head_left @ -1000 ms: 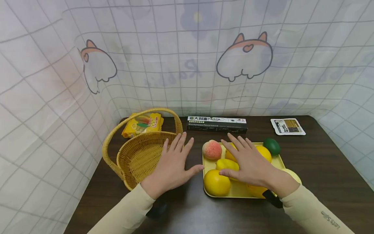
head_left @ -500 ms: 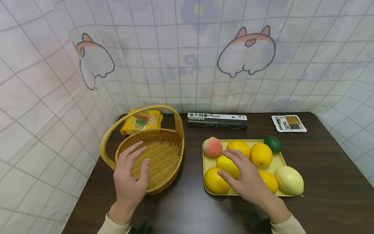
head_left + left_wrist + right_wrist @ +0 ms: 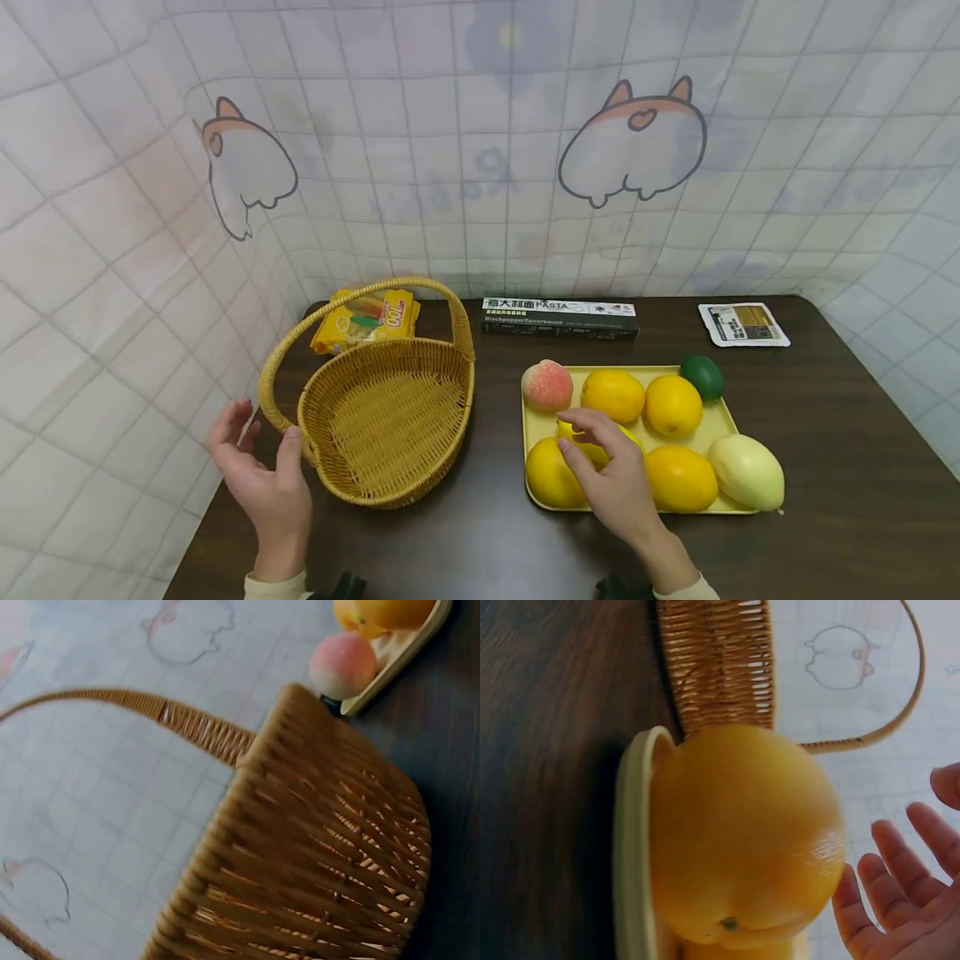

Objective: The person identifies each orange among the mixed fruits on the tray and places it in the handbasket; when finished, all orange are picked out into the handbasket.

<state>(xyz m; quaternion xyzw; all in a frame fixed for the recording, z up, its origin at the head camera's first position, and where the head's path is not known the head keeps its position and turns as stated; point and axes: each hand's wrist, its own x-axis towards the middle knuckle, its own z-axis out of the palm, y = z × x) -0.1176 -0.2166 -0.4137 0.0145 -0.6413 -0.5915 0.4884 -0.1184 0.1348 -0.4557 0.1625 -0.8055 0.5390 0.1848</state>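
Observation:
My left hand (image 3: 262, 483), fingers loosely bent and thumb apart, is beside the left foot of the handle on a woven basket (image 3: 390, 425). The thumb overlaps the handle's base in the head view. No fingers show in the left wrist view, where the basket's side (image 3: 322, 832) fills the middle. My right hand (image 3: 618, 483) hovers, fingers relaxed, over the near side of a yellow tray (image 3: 703, 435). Close to its fingers is a round yellow-orange fruit (image 3: 742, 832) with a small green stem mark. A yellow fruit (image 3: 633, 435) lies partly hidden behind the hand.
Also in the tray are a peach (image 3: 547, 387), an orange (image 3: 673, 406), several yellow fruits, a dark green fruit (image 3: 702, 378) and a pale green one (image 3: 746, 472). Behind stand a pasta box (image 3: 558, 319), a yellow packet (image 3: 367, 321) and a white pouch (image 3: 744, 325).
Both hands were stretched forward, fingers spread. The left hand has moved left and back past the basket to its handle's foot; the right has drawn back slightly, its fingers now more bent.

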